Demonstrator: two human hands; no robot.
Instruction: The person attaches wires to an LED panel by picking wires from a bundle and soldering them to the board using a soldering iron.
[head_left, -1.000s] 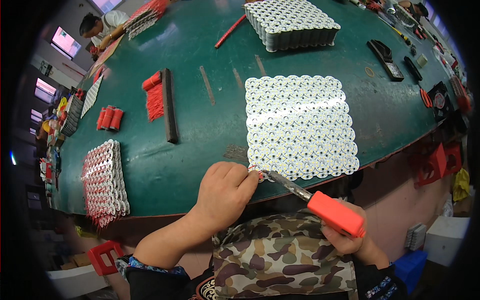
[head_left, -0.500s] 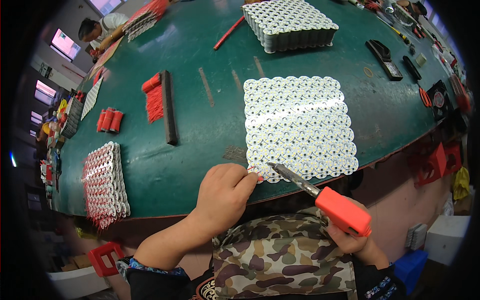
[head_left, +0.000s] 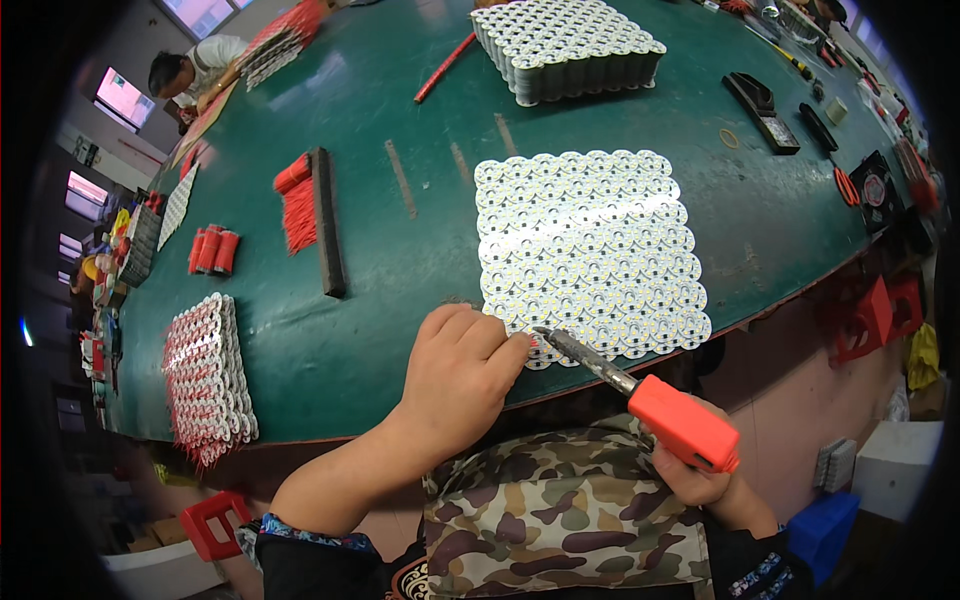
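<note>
A white panel of joined round LED boards [head_left: 590,250] lies near the table's front edge. My left hand [head_left: 452,378] is closed in a pinch at its near left corner, where a short red wire [head_left: 533,342] shows at the fingertips. From the right, my right hand [head_left: 695,482] grips the orange-red handle of a soldering iron [head_left: 685,425]. The iron's dark tip is over the near left boards, close to my left fingertips. Whether the tip touches the wire or a solder pad is too small to tell.
Left on the green table [head_left: 400,270] are a wired board stack [head_left: 212,375], red wire bundles [head_left: 214,250] and a dark bar [head_left: 328,225] beside loose red wires [head_left: 298,205]. A tall panel stack [head_left: 570,50] stands at the back. Another person [head_left: 200,75] works far left.
My left hand has shifted right, its fingertips now nearer the iron's tip. The iron stays in my right hand, almost in the same place. The view has turned slightly.
</note>
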